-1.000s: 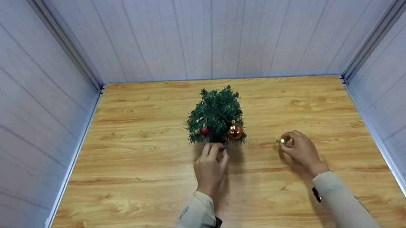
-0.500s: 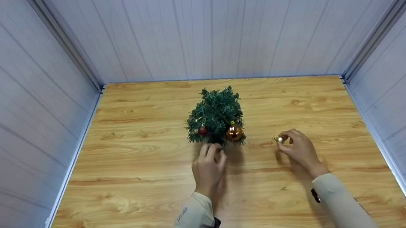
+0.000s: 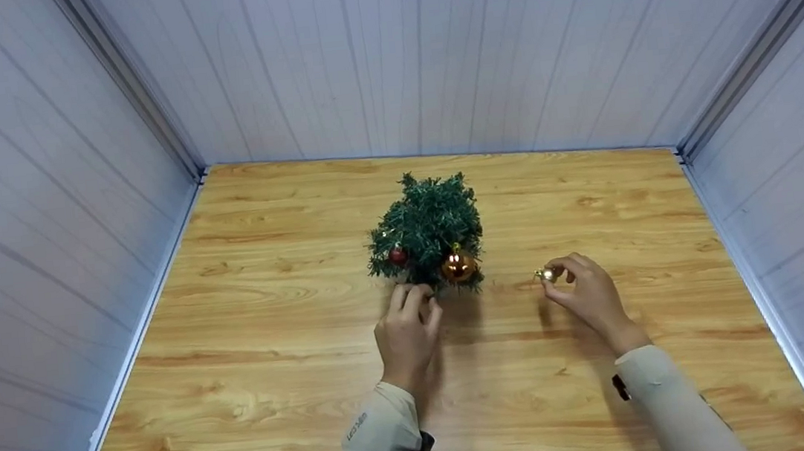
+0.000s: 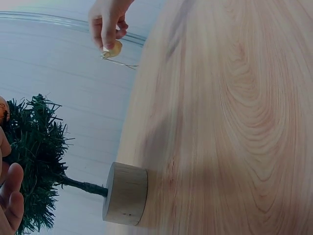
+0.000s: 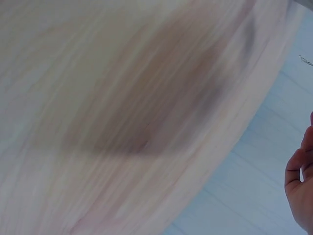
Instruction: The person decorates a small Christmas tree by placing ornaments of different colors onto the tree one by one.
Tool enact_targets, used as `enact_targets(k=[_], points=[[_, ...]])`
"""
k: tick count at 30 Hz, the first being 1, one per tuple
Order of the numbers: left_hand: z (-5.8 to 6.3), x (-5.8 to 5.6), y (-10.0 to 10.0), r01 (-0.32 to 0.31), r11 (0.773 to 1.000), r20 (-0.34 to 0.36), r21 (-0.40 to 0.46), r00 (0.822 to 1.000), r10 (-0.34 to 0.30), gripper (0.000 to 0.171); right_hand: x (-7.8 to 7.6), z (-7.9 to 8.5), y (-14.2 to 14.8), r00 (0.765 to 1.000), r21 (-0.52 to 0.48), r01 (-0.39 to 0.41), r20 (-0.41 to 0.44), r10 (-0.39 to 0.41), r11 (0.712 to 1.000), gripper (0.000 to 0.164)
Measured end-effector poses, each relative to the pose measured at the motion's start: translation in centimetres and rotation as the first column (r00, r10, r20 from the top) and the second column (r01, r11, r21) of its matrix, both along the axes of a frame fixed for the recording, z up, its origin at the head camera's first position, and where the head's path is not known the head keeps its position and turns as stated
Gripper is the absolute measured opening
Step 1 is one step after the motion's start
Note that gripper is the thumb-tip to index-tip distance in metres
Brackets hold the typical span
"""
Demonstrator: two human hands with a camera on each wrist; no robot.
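A small green artificial Christmas tree (image 3: pixel 434 211) stands on a round wooden base (image 4: pixel 126 193). From its near branches hang a red bauble (image 3: pixel 398 256) and a larger orange-gold bauble (image 3: pixel 458 267). My left hand (image 3: pixel 406 333) grips the tree's low front branches, with the fingertips partly hidden among the needles. To the right, my right hand (image 3: pixel 590 297) pinches a small gold bauble (image 3: pixel 548 275) between thumb and fingers, above the table. A thin thread loop (image 4: pixel 122 63) trails from the bauble's cap. At the right wrist view's edge only part of that hand shows.
The wood-grain table (image 3: pixel 277 388) lies under both arms. Pale panel walls (image 3: pixel 384 55) enclose it at the back, left (image 3: pixel 35 219) and right (image 3: pixel 799 161). Each sleeve has a dark wrist device near the cuff.
The tree has turned a little, its orange-gold bauble shifting left and nearer. My left hand has moved slightly left with it. My right hand and the gold bauble have drifted slightly left.
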State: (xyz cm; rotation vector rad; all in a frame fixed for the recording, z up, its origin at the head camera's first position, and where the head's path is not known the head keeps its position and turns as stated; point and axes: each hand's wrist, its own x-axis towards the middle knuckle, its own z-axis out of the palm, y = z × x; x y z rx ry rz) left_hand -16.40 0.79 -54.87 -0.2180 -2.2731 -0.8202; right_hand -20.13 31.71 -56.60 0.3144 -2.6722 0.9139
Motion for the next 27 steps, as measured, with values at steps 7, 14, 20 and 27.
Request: enact_targets(k=[7,14,20,27], points=[[0.1,0.0,-0.4,-0.002,1.000,0.007,0.021,1.000,0.002,0.012,0.1,0.9,-0.9,0.999,-0.018,-0.028,-0.036,0.028,0.999,0.018],[0.0,0.1,-0.9,-0.007,1.000,0.019,0.021,1.000,0.007,0.013,0.3,1.3,-1.5,1.000,-0.013,-0.027,-0.016,0.027,1.000,0.019],[0.1,0.0,-1.4,-0.019,0.999,0.023,0.027,1.000,0.018,0.012,0.3,1.6,-1.8,0.999,-0.022,-0.041,-0.035,0.040,0.999,0.019],[0.1,0.1,-1.6,-0.040,0.999,0.042,0.027,0.998,0.039,0.013,0.4,1.9,-1.9,0.997,-0.019,-0.049,-0.054,0.048,0.999,0.018]])
